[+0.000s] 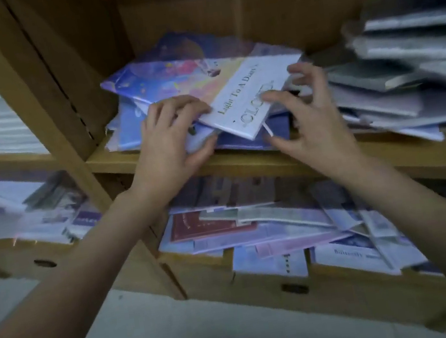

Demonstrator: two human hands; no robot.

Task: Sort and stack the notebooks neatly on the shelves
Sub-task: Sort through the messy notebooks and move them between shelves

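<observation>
On the middle shelf [244, 162], the left hand [172, 144] grips the front edge of a messy notebook pile [162, 82]. A white diary [248, 92] lies tilted on top, between both hands. The right hand [313, 123] hovers spread, its fingertips [267, 97] touching the diary's cover.

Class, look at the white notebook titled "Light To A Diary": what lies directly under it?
The white notebook rests tilted on a colourful illustrated notebook and blue notebooks. How many lie deeper is hidden. The left hand grips the pile's edge.
</observation>
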